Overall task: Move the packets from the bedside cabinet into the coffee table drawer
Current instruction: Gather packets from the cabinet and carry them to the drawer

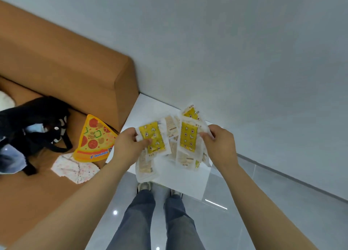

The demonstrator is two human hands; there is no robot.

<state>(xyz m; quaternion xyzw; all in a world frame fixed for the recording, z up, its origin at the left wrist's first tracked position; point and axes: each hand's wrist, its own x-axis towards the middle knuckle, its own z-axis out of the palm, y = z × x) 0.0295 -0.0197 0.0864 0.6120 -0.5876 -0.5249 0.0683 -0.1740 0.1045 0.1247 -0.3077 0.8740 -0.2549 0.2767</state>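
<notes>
The left grip pinches 1 fan of packets, the right grip another, both held over the white bedside cabinet. Brown headboard and wall hem its 2 far edges (floor side open). A pizza cushion and black bag lie on the bed.

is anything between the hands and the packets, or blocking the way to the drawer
Nothing between them: the left hand grips one bunch of packets, the right hand another, above the bedside cabinet. The coffee table drawer is out of view, so that route cannot be judged.
</notes>
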